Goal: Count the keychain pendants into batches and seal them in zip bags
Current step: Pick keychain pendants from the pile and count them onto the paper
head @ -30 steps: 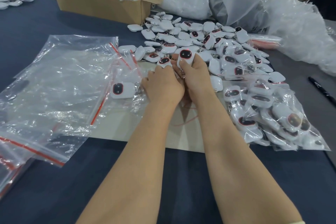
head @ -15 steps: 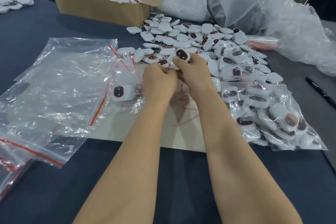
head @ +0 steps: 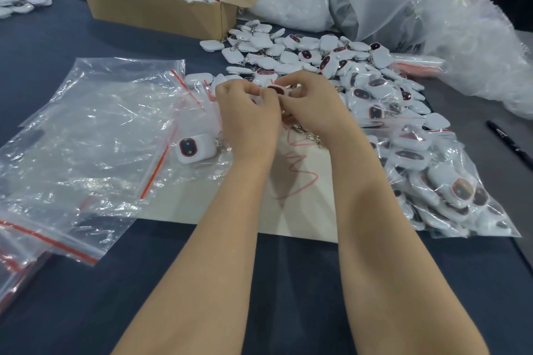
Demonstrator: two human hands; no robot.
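Observation:
A heap of white keychain pendants [head: 311,57] with dark red-rimmed faces lies on the dark table beyond my hands. My left hand [head: 248,118] and my right hand [head: 311,106] meet at the heap's near edge, and their fingertips pinch one pendant [head: 277,90] between them. A single pendant [head: 193,148] lies in a clear zip bag [head: 95,130] with a red seal strip, left of my left hand. A filled zip bag of pendants [head: 444,181] lies to the right.
A cardboard box [head: 161,11] of pendants with a red sign stands at the back. Large plastic sacks [head: 418,8] fill the back right. A pale sheet [head: 297,210] lies under my wrists. A black pen [head: 507,144] lies at far right. More empty zip bags [head: 17,248] are at the lower left.
Both hands have moved slightly toward the heap and opened their curl. The pendants they held upright have gone; one pendant is now pinched between the fingertips of both hands.

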